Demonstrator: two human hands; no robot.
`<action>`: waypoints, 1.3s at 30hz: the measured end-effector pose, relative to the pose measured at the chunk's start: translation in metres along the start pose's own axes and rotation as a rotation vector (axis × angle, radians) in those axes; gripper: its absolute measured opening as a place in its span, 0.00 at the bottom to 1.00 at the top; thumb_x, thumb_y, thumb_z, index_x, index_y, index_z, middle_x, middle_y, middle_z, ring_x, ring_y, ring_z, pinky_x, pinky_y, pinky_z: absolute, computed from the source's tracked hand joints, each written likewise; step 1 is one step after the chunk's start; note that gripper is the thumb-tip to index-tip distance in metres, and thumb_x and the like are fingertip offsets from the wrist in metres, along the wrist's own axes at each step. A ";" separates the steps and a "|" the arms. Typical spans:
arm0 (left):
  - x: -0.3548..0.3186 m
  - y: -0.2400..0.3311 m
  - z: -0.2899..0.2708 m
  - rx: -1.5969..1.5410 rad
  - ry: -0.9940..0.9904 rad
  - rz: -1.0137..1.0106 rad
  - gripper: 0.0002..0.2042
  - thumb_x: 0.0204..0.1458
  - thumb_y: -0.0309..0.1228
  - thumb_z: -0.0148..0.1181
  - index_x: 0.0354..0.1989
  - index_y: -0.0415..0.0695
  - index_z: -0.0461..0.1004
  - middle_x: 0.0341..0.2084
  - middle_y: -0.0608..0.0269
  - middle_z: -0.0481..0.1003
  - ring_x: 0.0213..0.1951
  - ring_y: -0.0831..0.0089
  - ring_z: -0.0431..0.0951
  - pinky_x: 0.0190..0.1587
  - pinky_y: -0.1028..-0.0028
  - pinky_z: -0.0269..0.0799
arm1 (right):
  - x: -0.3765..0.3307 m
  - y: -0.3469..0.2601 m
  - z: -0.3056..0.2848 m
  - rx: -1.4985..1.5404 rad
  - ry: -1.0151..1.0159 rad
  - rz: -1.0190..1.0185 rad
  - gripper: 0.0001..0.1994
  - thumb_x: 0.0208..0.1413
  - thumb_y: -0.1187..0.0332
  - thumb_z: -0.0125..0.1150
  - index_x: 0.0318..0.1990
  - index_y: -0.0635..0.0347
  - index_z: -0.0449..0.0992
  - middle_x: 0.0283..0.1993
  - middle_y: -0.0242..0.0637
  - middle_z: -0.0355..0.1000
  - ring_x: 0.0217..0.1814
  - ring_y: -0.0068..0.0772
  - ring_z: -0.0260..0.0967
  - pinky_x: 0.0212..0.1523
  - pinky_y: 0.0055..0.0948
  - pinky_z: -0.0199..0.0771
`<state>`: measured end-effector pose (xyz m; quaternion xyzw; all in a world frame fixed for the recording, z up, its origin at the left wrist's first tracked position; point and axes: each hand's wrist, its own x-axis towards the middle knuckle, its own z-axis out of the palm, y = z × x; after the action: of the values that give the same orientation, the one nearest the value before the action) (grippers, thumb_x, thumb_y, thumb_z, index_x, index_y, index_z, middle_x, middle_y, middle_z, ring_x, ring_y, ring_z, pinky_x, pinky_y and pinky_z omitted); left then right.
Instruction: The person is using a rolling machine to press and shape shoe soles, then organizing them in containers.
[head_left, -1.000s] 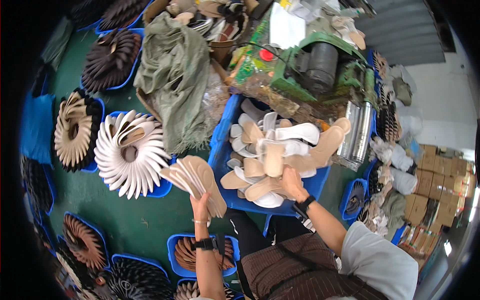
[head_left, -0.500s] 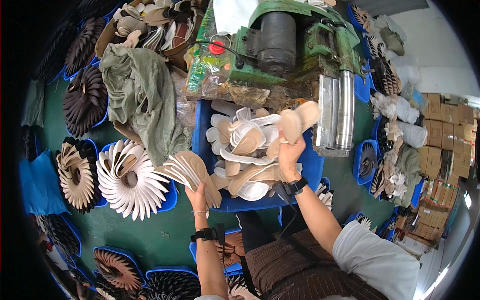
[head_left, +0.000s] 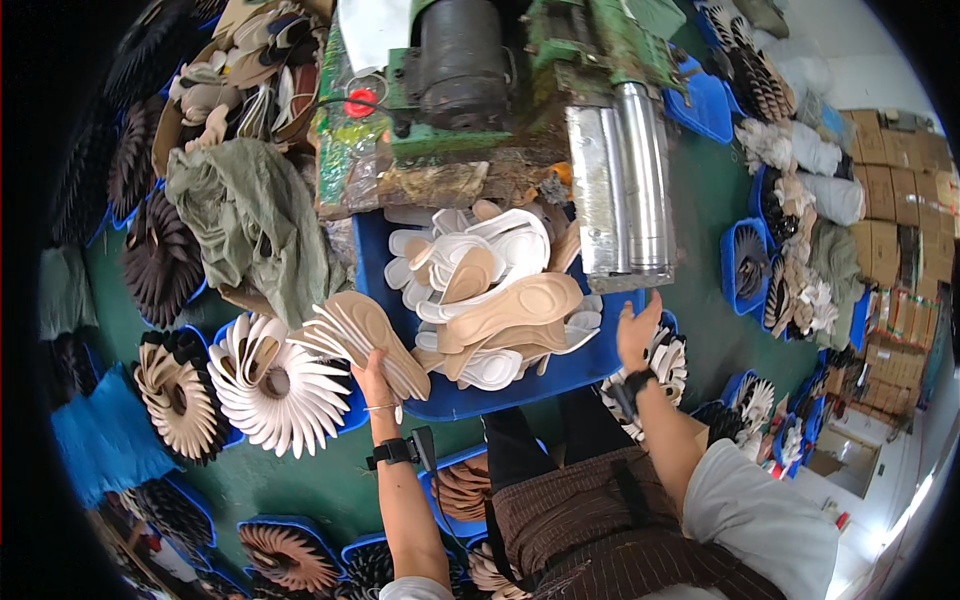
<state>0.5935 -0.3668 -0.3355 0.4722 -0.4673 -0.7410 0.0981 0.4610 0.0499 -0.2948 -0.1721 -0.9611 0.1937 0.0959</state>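
Observation:
My left hand (head_left: 374, 383) is closed round a fanned stack of beige and white insoles (head_left: 372, 335), held at the left front corner of a blue bin (head_left: 470, 402). Inside the bin lies a loose pile of insoles, with a beige insole (head_left: 515, 308) on top and a curved white insole (head_left: 525, 243) behind it. My right hand (head_left: 637, 335) is at the bin's right side, fingers stretched out and nothing visible in them. Just beyond its fingertips is the end of a shiny metal roller (head_left: 648, 190). Whether this hand touches the bin's rim I cannot tell.
A green machine with a dark motor (head_left: 460, 65) and a red button (head_left: 361, 102) stands behind the bin. To the left are a grey-green cloth (head_left: 245, 220) and a ring of white insoles (head_left: 275, 385). Cardboard boxes (head_left: 890, 200) are stacked far right.
My right hand has left the pile and moved right and toward me; the insoles it held are out of it. The left hand still grips its stack. The view has shifted.

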 end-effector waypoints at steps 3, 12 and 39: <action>0.004 0.003 0.010 -0.006 -0.002 -0.032 0.21 0.42 0.26 0.58 0.46 0.33 0.67 0.37 0.59 0.71 0.36 0.69 0.71 0.42 0.71 0.68 | 0.038 0.082 0.029 -0.008 -0.317 0.468 0.38 0.41 0.65 0.61 0.61 0.73 0.55 0.56 0.61 0.63 0.61 0.57 0.60 0.61 0.38 0.59; -0.055 0.029 0.033 0.061 0.131 0.013 0.21 0.43 0.25 0.56 0.47 0.32 0.65 0.38 0.56 0.70 0.34 0.67 0.73 0.36 0.68 0.71 | 0.064 0.118 -0.020 -0.019 -0.398 0.240 0.15 0.40 0.64 0.63 0.36 0.63 0.76 0.29 0.49 0.76 0.35 0.49 0.75 0.38 0.39 0.71; -0.269 0.044 -0.092 0.085 -0.004 -0.046 0.33 0.43 0.32 0.56 0.60 0.37 0.54 0.52 0.47 0.64 0.50 0.54 0.69 0.50 0.55 0.69 | -0.094 0.252 -0.209 0.636 -0.493 0.491 0.12 0.38 0.69 0.63 0.32 0.67 0.77 0.24 0.34 0.72 0.27 0.22 0.68 0.32 0.27 0.67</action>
<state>0.7973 -0.2878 -0.1486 0.4850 -0.4875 -0.7236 0.0600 0.6745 0.3039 -0.2188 -0.3051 -0.7790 0.5307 -0.1358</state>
